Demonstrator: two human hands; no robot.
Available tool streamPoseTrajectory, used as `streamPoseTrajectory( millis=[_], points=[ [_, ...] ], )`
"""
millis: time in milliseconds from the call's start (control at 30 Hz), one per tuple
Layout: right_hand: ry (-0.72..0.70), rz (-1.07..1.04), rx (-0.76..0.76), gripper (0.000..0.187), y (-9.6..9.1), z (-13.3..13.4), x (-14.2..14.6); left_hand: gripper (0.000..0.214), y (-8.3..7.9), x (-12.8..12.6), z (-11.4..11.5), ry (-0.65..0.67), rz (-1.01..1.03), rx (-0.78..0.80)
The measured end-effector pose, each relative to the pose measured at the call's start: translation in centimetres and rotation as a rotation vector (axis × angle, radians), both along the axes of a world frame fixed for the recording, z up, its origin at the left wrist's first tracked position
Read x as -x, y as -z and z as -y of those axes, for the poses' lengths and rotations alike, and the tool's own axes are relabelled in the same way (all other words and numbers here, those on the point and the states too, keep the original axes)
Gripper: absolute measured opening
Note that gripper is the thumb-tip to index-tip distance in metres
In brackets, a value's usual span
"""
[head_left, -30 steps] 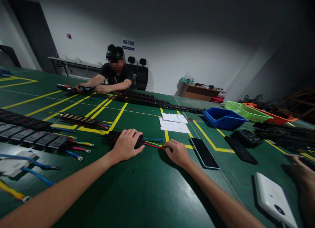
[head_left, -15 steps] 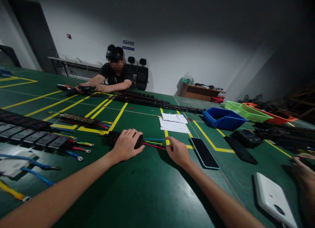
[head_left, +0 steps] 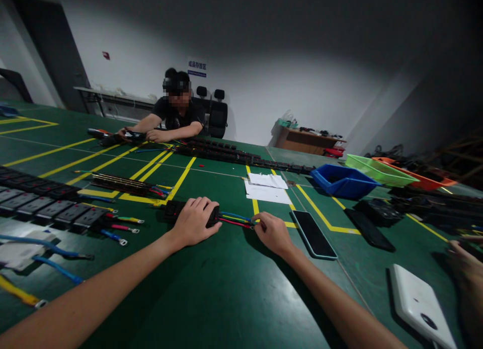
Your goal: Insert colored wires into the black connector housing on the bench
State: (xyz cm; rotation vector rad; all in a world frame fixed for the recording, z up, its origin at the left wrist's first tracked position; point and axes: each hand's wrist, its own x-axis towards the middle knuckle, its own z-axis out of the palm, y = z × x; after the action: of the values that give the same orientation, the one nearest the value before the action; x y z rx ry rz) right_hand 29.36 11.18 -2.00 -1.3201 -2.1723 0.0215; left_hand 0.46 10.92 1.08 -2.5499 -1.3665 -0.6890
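Right, the black socket block (head_left: pixel 173 210) lies on the green desk (head_left: pixel 226 293), mid-scene; the left hand (head_left: pixel 195 221) is wrapped over its right end, fingers closed across the top, thumb on the near side; blue, yellow-green and red wires (head_left: pixel 236 222) run out to the right; and at their tips is the right hand (head_left: pixel 270 232), fingers curled, though whether they pinch a wire I cannot tell; just right of it, a phone (head_left: pixel 314 235) lies flat; farther off, white papers (head_left: pixel 267 189); over to the left, rows of socket strips (head_left: pixel 56 210); to the far right, a blue bin (head_left: pixel 341 183) beside a green basket (head_left: pixel 379 171); and across the desk, a co-worker (head_left: pixel 177 118) leans in, arms forward.
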Motion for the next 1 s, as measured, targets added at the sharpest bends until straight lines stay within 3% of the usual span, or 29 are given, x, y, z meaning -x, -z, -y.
streamPoseTrajectory(
  millis=[500,1000],
  points=[
    [0.05,0.023,0.026,0.027,-0.02,-0.1,0.11,0.046,-0.15,-0.15,0.08,-0.012,-0.023,-0.029],
    [-0.002,0.038,0.149,0.022,-0.51,-0.22,0.09,0.046,-0.16,-0.12,0.09,-0.008,-0.02,-0.026]
  ],
)
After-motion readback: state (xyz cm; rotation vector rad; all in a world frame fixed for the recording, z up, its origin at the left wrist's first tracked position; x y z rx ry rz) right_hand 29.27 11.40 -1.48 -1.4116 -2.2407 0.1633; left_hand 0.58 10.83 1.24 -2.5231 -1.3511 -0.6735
